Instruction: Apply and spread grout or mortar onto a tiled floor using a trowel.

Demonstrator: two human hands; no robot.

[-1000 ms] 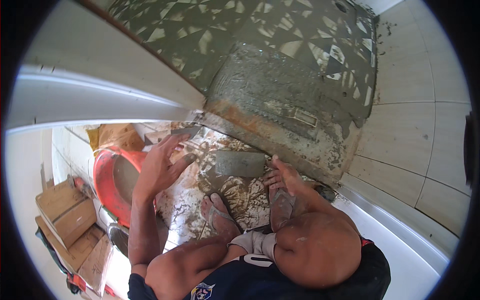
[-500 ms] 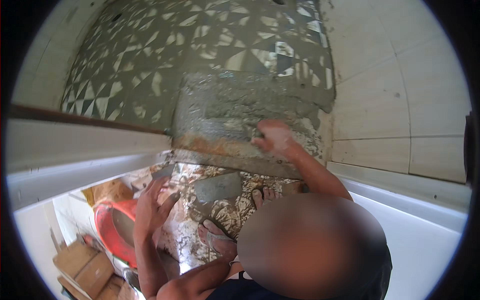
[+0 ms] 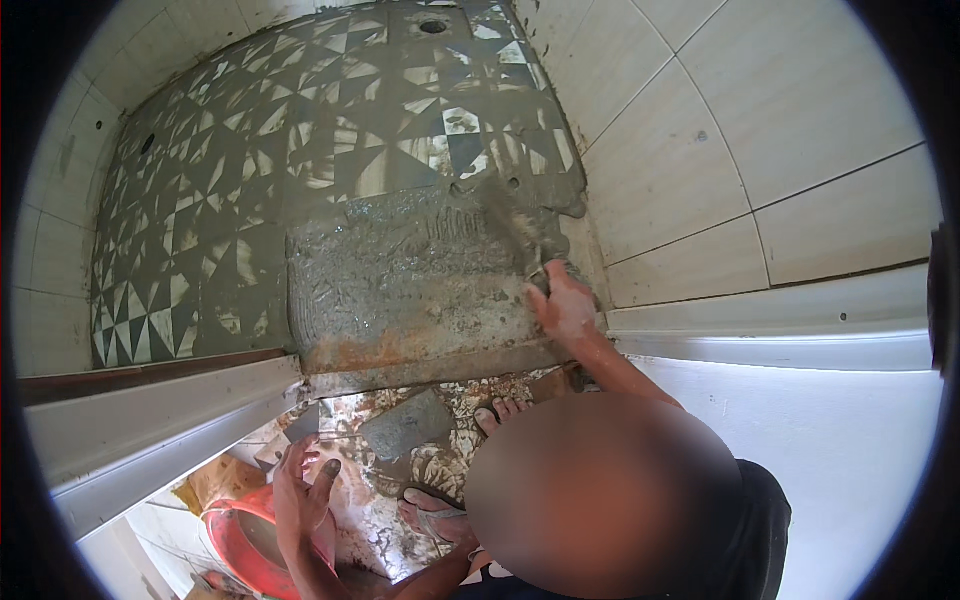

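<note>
My right hand point(image 3: 568, 305) is closed around the handle of a trowel point(image 3: 512, 222), whose blade is smeared by motion. The blade reaches forward over a patch of wet grey mortar point(image 3: 370, 250), which is ridged in places. Beyond this patch, floor tiles point(image 3: 225, 160) with a triangle pattern are coated in a grey film. Low on the left, my left hand point(image 3: 305, 490) hangs with its fingers apart and nothing in it, above and beside a red bucket point(image 3: 225, 525). Its thumb tip is dark with mortar.
A door frame point(image 3: 170, 420) stands at left, with a tiled wall point(image 3: 690, 160) at right. The raised sill point(image 3: 430, 372) crosses in front of my sandalled feet point(image 3: 440, 515). A grey slab-like piece point(image 3: 408, 425) lies on the smeared floor. A drain hole point(image 3: 432, 27) shows at the back.
The view has shifted, showing more of the far floor and right wall. My right hand has turned, and the trowel now points forward over the mortar. My left hand stays open near the bucket.
</note>
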